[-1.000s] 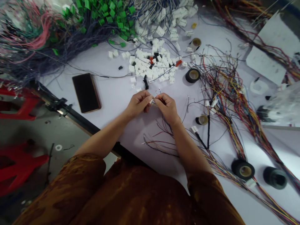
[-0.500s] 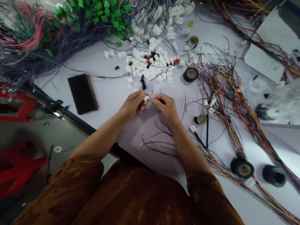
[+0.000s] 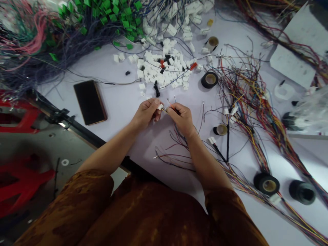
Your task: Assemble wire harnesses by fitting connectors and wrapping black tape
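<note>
My left hand [image 3: 146,114] pinches a small white plastic wire connector [image 3: 160,107] between thumb and fingers. My right hand [image 3: 181,119] grips several thin wires [image 3: 166,109], with their bare tips at the connector's end; one shows orange. More of these wires fan loosely out below my right wrist [image 3: 176,150]. A heap of loose white connectors [image 3: 160,73] lies just beyond both hands. Whether any wire sits inside the connector is hidden.
A black phone [image 3: 90,102] lies on the pale table [image 3: 123,106] left of my hands. Black tape rolls [image 3: 209,80] and colored wire harnesses [image 3: 246,116] crowd the right. Green-tagged wire bundles [image 3: 110,17] fill the far side. The table's near-left edge has a black rail [image 3: 84,128].
Since one second ago, my hands have brought the white connector into sight with the wire tips at it. Over the last half second they have hardly moved. The table's contents sit slightly higher in view.
</note>
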{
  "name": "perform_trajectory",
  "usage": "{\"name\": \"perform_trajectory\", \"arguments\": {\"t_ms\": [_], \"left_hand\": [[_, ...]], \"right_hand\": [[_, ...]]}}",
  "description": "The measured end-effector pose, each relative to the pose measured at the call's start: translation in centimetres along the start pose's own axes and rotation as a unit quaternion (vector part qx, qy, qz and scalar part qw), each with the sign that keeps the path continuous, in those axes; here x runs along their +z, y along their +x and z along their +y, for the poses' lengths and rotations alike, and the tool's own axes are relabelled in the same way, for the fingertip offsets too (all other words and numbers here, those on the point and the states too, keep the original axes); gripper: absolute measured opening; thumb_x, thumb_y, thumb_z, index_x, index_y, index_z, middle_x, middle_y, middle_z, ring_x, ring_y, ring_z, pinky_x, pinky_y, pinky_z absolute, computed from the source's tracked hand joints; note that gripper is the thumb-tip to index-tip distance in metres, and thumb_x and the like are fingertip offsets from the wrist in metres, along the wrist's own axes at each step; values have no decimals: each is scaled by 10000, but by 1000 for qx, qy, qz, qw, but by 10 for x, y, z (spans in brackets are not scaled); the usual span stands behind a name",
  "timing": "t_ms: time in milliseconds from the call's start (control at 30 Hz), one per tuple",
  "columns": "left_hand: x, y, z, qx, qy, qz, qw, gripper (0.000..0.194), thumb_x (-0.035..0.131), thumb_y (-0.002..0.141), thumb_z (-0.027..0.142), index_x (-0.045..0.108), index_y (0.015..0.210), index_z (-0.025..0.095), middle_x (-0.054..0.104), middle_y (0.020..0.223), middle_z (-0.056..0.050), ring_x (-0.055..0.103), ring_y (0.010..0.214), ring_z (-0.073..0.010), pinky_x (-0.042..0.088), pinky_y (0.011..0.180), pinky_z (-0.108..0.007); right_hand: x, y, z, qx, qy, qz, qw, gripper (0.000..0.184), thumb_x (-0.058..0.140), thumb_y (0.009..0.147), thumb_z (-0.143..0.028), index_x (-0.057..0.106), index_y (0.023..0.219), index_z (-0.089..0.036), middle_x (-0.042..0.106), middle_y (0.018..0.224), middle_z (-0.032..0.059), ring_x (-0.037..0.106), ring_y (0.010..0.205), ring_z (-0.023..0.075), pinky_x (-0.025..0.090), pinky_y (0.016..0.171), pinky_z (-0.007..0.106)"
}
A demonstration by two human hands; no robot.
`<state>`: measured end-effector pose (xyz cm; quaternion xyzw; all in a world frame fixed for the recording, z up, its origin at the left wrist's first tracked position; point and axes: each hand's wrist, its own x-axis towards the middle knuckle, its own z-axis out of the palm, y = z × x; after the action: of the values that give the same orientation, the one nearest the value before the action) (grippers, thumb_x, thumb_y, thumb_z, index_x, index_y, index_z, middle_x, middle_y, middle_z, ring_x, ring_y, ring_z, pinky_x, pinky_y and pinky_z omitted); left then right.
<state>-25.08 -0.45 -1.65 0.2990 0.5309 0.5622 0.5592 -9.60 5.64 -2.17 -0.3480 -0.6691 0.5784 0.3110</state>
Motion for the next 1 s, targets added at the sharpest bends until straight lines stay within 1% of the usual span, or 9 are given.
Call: {"name": "perform_trajectory", "arguments": {"t_ms": [100,233,400,533,633,733,833,900,1000], "left_hand": [[1,-1,2,7,25,3,1000,381,678,840,539,584,771,176,533,575,44,478,394,-51,374,370,-183],[3,-2,3,-26,33,-11,999,374,663,860,513,568,724,178,539,554,41,466,367,-48,354,353,-180],[4,-2,1,-2,24,-5,1000,377,681,845,521,578,735,176,540,551,43,475,366,-56,358,345,-186],[7,-2,-4,17,31,-10,999,367,695,835,512,567,738,182,546,543,45,492,373,-67,377,356,-193],[8,-3,-5,15,40,-12,999,358,682,847,505,556,736,189,553,546,45,500,384,-67,386,371,-193],[6,-3,-2,27,34,3,999,323,661,857,528,588,858,214,549,544,59,494,387,-67,386,380,-190],[3,-4,2,61,44,13,997,341,686,836,532,607,979,233,535,532,73,479,373,-70,376,370,-190],[4,-5,4,78,58,22,995,328,684,837,527,620,917,216,525,536,68,469,366,-63,363,360,-189],[6,-5,2,68,73,26,995,329,680,842,515,605,793,198,536,559,52,468,369,-54,365,358,-189]], "right_hand": [[3,-3,-1,-41,-57,16,997,218,563,895,-292,555,698,-200,465,658,-24,406,638,114,356,635,282],[6,-6,1,-86,-105,17,991,209,545,920,-304,566,732,-215,528,722,6,449,702,140,385,691,300],[3,-3,1,-25,-59,-5,998,188,590,889,-321,568,746,-202,533,705,-13,443,666,120,383,662,280],[1,-3,1,-28,-48,-2,998,218,590,879,-293,540,690,-194,485,657,-30,407,627,104,354,623,266],[2,-3,1,-22,-39,0,999,218,587,887,-311,552,708,-192,497,665,-29,417,632,103,356,622,261],[1,-2,-1,-12,-34,-10,999,256,506,944,-361,580,765,-193,525,695,-16,445,655,110,374,643,264],[0,-1,-1,-29,-48,-32,998,287,486,952,-345,577,729,-189,508,669,-14,453,658,112,381,659,269],[0,1,0,-23,-37,-38,998,252,522,928,-333,595,736,-188,512,656,-18,460,647,110,390,655,267],[1,4,1,26,35,-24,999,166,599,870,-347,631,815,-194,568,699,-18,487,645,105,416,632,252]]}}
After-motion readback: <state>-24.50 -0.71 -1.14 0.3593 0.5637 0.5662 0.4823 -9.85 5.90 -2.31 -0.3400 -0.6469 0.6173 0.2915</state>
